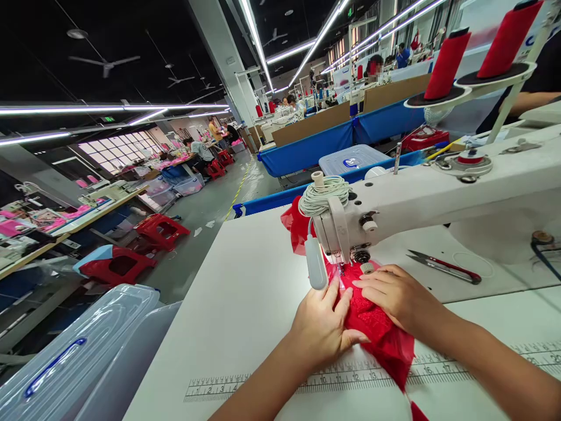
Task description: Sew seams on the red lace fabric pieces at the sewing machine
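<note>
A piece of red lace fabric (366, 313) lies under the needle area of a white sewing machine (421, 190), its sheer lower end trailing over the table's printed ruler. My left hand (322, 324) rests on the fabric's left edge, fingers stretched toward the presser foot (341, 268) and thumb spread apart. On the fabric's right side lies my right hand (397, 295), its fingers extended and pressing flat beside the foot. More red fabric (298, 225) shows behind the machine head. A small white lamp (316, 263) hangs left of the needle.
Thread snips (447, 267) lie on the machine bed right of my hands. Red thread cones (447, 64) stand above the machine. Clear plastic bins (79, 351) sit left of the white table (210, 304). Red stools (162, 230) and other people at worktables are farther off.
</note>
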`<state>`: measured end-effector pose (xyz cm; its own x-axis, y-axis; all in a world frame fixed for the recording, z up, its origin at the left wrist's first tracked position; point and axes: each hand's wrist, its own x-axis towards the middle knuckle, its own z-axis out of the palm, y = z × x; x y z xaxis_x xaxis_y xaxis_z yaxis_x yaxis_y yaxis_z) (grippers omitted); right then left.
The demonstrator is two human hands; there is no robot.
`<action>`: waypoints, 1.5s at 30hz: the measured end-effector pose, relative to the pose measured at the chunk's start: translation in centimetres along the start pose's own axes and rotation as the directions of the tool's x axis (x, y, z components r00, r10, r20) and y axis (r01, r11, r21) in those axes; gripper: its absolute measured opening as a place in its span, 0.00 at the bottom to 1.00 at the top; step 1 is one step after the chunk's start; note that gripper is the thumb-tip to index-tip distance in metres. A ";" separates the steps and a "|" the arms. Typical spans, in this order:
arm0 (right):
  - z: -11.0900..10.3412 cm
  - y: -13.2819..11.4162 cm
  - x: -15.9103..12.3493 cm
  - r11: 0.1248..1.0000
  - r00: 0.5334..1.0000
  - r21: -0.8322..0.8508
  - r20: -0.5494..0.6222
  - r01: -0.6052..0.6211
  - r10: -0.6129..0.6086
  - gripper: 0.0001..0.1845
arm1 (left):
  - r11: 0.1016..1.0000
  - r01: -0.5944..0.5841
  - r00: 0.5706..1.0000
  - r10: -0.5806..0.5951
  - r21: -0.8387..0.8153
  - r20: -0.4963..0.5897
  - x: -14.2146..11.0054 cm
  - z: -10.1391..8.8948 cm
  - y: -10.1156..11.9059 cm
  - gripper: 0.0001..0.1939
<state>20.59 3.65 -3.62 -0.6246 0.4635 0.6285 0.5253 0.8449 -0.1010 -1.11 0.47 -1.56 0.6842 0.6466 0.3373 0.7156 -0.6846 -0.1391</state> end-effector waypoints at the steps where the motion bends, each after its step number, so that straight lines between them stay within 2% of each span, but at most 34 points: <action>1: 0.1 0.0 0.0 1.000 1.000 0.005 -0.004 -0.014 0.015 0.17 | 1.000 0.000 1.000 0.000 0.006 -0.006 0.0 0.0 -0.1 0.48; 8: 0.3 0.3 -0.1 1.000 0.999 0.011 0.028 -0.021 0.021 0.14 | 1.000 -0.008 1.000 0.008 0.008 -0.029 0.4 -0.5 -0.5 0.47; 12: 0.1 0.2 -0.3 0.998 0.997 0.033 0.048 -0.055 0.054 0.19 | 0.986 -0.109 0.994 0.107 -0.126 -0.025 0.8 -1.2 -0.3 0.46; 15: -0.3 -0.1 -0.2 0.998 0.998 0.065 0.051 -0.023 0.019 0.17 | 0.970 -0.167 0.986 0.166 -0.177 -0.019 0.8 -1.2 -0.2 0.41; 18: -0.7 -0.5 0.0 0.995 0.999 0.090 0.038 0.035 -0.039 0.14 | 0.977 -0.121 0.993 0.119 -0.173 -0.024 0.5 -1.0 -0.1 0.32; 21: -0.9 -0.5 -0.1 0.997 0.999 0.075 0.032 0.033 -0.035 0.14 | 0.985 -0.048 0.999 0.045 -0.167 -0.024 0.3 -1.1 0.0 0.26; 26: -0.7 -0.4 -0.7 0.997 0.998 0.064 0.054 0.040 -0.043 0.16 | 0.990 -0.031 0.999 0.028 -0.135 -0.025 0.1 -1.4 0.7 0.33; 30: -0.4 -0.6 -0.9 0.996 0.999 0.088 0.031 -0.012 0.009 0.18 | 0.998 -0.027 0.999 0.025 -0.052 -0.030 -0.2 -1.3 0.9 0.38; 33: -0.4 -0.6 -0.9 0.995 0.997 0.102 0.072 -0.007 0.000 0.17 | 1.000 -0.025 0.999 0.025 -0.003 -0.039 -0.4 -1.1 0.9 0.40; 45: -0.7 -0.5 -0.3 0.996 0.997 0.085 0.080 -0.019 0.012 0.15 | 1.000 -0.001 0.998 -0.001 -0.026 -0.068 0.0 -1.1 0.7 0.47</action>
<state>20.88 2.97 -3.23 -0.6624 0.4936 0.5636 0.4858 0.8556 -0.1784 -0.80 -0.38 -0.61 0.6724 0.6228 0.3999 0.7110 -0.6936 -0.1154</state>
